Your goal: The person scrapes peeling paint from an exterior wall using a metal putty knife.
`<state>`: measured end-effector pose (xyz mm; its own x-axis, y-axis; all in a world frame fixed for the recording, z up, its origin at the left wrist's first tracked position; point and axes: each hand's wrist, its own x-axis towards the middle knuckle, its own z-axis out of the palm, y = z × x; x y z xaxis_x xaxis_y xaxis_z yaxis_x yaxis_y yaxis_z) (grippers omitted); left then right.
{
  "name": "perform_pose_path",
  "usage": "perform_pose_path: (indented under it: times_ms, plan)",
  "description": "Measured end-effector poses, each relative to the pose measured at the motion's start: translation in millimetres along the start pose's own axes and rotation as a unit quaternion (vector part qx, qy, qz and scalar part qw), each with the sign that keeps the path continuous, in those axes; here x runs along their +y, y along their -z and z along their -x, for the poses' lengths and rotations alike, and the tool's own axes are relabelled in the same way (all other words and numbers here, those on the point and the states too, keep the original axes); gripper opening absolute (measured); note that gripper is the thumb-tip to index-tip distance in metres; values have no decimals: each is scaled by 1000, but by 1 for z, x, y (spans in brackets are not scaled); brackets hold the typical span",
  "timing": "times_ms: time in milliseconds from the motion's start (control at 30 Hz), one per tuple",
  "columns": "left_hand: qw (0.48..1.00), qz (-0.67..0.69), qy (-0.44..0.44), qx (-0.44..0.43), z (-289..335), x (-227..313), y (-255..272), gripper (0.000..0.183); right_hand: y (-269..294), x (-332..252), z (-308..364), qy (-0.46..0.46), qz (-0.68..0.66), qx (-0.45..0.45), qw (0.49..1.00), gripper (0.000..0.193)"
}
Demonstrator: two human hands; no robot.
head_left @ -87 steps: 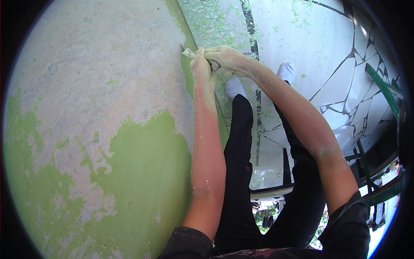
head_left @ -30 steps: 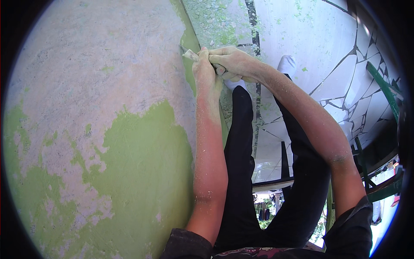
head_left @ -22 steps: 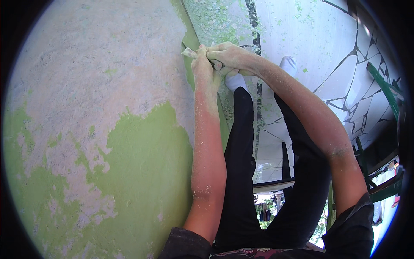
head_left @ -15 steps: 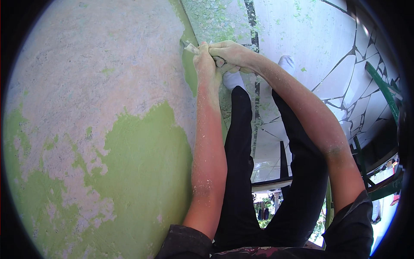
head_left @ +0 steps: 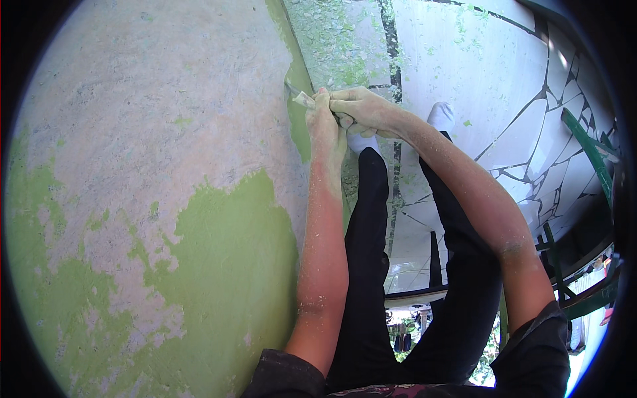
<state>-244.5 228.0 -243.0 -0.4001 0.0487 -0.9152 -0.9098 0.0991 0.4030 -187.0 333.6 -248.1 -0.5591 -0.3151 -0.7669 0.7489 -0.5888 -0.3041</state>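
Observation:
Both my hands are closed together on a scraper [head_left: 304,100], held low by the wall [head_left: 166,93] on my left. Its thin blade meets the wall near the base, beside a strip of green paint [head_left: 300,129]. My left hand [head_left: 324,125] wraps the handle close to the blade, thumb forward. Gripping just behind it, my right hand [head_left: 363,109] overlaps the left one. Most of the handle is hidden by my fingers. Pale dust coats both hands and forearms. Higher and nearer on the wall, a large green patch [head_left: 232,232] borders the stripped, pinkish-grey surface.
Green paint flakes [head_left: 338,40] litter the pale floor along the wall's foot. My feet in white socks [head_left: 441,117] stand close to my hands. Green metal bars [head_left: 589,152] rise at the right, over a floor of irregular stone pieces [head_left: 524,172].
My hands and the scraper sit lower in the picture, closer to me. The wall and floor have shifted downward too, so part of this is camera movement. The grip is unchanged.

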Motion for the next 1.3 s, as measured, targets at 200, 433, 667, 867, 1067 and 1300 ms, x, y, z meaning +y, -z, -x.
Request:
perform_pose_path:
  times_ms: [200,433,667,867,1067,1300]
  plan:
    - [999,24,-10,-46,-50,8,-4,20,20,-17,-47,-3,43,73,996,28]
    - [999,-3,-38,23,-3,-18,6,19,5,0,2,-16,-35,1,999,25]
    - [1000,15,-6,-17,-60,-2,-17,17,34,-7,-47,24,46,49,997,28]
    - [999,32,-41,-1,1,-5,0,17,4,-1,3,17,10,5,1000,30]
    - [998,31,-14,-58,-78,1,-15,18,42,-5,-65,60,34,34,997,27]
    - [999,12,-20,-38,-22,-7,-1,17,12,2,-8,14,4,19,1000,23]
